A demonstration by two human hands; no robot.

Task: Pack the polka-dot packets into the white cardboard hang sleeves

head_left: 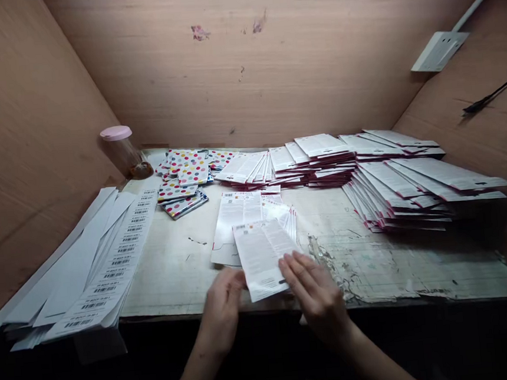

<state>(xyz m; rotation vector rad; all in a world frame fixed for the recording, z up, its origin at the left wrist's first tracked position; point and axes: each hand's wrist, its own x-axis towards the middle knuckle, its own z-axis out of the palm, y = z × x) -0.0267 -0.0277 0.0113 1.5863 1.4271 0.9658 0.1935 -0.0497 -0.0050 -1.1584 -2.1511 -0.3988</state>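
Observation:
A flat white printed packet [262, 257] with small text and a dark hang slot is tilted up at the table's front edge. My right hand [315, 291] grips its lower right side, fingers on top and thumb hidden beneath. At the packet's lower left edge is my left hand [224, 302], closed with curled fingers; what its fingertips pinch, if anything, is hidden. Behind the held packet lies another white printed packet [225, 228], flat on the table. Several more packets [289, 216] are fanned out partly under and behind the held one.
Barcode label sheets [125, 248] hang over the front edge at left. Polka-dot packets [185, 175] and a pink-lidded jar [126, 154] stand at the back left. Piles of white packets with red edges [400, 195] fill the back and right. A wall socket [440, 50] is at right.

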